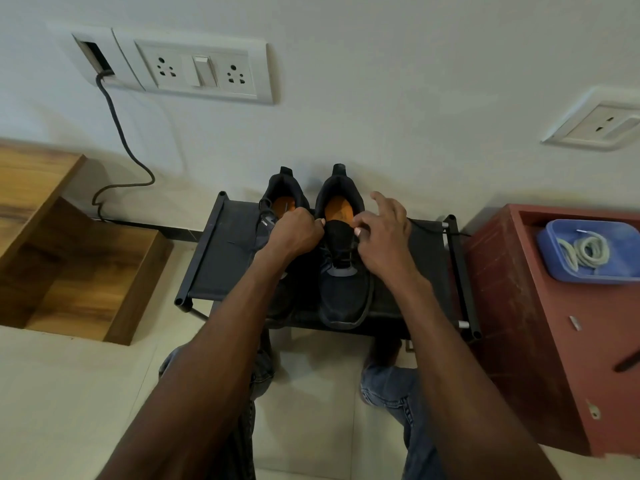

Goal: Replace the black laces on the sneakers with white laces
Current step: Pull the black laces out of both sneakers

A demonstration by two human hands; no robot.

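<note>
Two black sneakers sit side by side on a low black rack (228,258) against the wall. Both hands work at the tongue of the right sneaker (343,271): the left hand (294,233) is clenched beside the tongue, what it holds hidden; the right hand (381,237) pinches a black lace (352,249). White laces (585,252) lie coiled and untouched in a blue tub (550,258), right of the rack. Judging by this, unlacing has barely begun.

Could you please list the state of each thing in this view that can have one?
right sneaker: on the black rack, black lace still in.
left sneaker: beside it, partly hidden.
left hand: pinching at the right sneaker's tongue.
right hand: pinching the lace, other fingers spread.
white laces: coiled in the blue tub, untouched.
</note>
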